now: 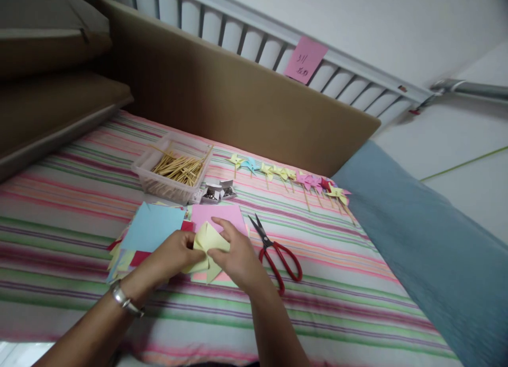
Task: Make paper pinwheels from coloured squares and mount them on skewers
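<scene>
Between my two hands is a pale yellow paper square (213, 239), cut into flaps, some of them bent inward like a pinwheel. My left hand (183, 253) pinches its left side between thumb and fingers. On the right side, my right hand (235, 256) grips it with the thumb near the middle and the fingers behind. Beneath the hands lie pink paper sheets (222, 214). A stack topped by a light blue sheet (154, 226) is left of them. Red-handled scissors (273, 245) lie with parted blades just right of my right hand.
A clear plastic box (145, 179) of wooden sticks (180, 168) stands behind the paper, beside small open boxes (212, 192) of metal bits. Several finished pinwheels (309, 181) line the back right. A cardboard panel (238, 102) rises behind the striped cloth (349, 287).
</scene>
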### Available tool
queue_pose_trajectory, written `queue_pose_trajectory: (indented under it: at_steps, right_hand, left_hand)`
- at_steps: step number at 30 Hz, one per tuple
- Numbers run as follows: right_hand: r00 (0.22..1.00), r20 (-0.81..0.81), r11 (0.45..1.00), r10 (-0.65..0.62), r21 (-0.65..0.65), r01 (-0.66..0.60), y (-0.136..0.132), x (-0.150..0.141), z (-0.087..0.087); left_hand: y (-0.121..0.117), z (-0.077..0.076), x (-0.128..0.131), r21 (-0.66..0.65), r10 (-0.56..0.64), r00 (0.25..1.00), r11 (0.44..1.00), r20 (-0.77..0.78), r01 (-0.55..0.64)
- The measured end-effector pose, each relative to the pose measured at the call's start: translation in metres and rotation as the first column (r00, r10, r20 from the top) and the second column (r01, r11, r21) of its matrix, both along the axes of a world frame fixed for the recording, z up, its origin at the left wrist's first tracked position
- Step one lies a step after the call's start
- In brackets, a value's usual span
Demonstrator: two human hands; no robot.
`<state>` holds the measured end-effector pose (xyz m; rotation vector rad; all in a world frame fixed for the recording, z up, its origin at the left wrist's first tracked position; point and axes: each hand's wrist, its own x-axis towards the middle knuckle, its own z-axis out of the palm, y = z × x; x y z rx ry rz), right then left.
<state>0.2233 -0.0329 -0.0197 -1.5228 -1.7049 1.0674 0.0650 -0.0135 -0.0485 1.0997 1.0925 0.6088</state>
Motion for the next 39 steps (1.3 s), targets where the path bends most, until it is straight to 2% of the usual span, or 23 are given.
queue_pose_trajectory:
  at_steps: [5, 10, 12, 14, 18, 21, 25, 34, 39]
  right_hand:
    - [0.995, 0.079, 0.998, 0.056, -0.015, -0.055, -0.002, 0.001, 0.0]
    - [0.995, 0.084, 0.998, 0.055, -0.043, -0.052, 0.001, 0.001, 0.002]
    - [0.998, 0.038, 0.998, 0.04, -0.046, -0.038, 0.002, 0.001, 0.0]
    - [0.999, -0.037, 0.998, -0.001, -0.056, -0.001, 0.005, 0.002, -0.002]
    - [0.951, -0.257, 0.983, -0.172, -0.113, 0.147, 0.011, 0.001, -0.006]
    - [0.86, -0.418, 0.956, -0.292, -0.158, 0.248, 0.014, -0.005, -0.009]
    - [0.771, -0.536, 0.938, -0.344, -0.173, 0.299, 0.012, -0.016, -0.01]
    - [0.693, -0.627, 0.933, -0.356, -0.191, 0.306, 0.007, -0.029, -0.009]
    - [0.693, -0.642, 0.944, -0.329, -0.203, 0.26, 0.006, -0.03, -0.008]
  left_hand:
    - [-0.002, -0.005, 0.003, 0.059, -0.083, 0.996, 0.995, -0.029, 0.084]
    - [0.0, -0.011, 0.003, 0.1, -0.096, 0.994, 0.99, -0.045, 0.1]
    - [0.001, -0.01, 0.002, 0.105, -0.059, 0.998, 0.993, -0.024, 0.062]
    - [0.002, -0.006, 0.001, 0.1, 0.025, 0.998, 0.995, 0.06, -0.031]
    - [0.001, 0.004, -0.002, -0.061, 0.205, 0.931, 0.979, 0.303, -0.196]
    - [-0.005, 0.008, 0.001, -0.141, 0.27, 0.887, 0.962, 0.375, -0.233]
    - [-0.011, 0.005, 0.011, -0.182, 0.269, 0.842, 0.961, 0.468, -0.207]
    - [-0.01, 0.006, 0.015, -0.238, 0.385, 0.81, 0.921, 0.442, -0.308]
    - [-0.011, 0.01, 0.015, -0.25, 0.411, 0.806, 0.91, 0.425, -0.332]
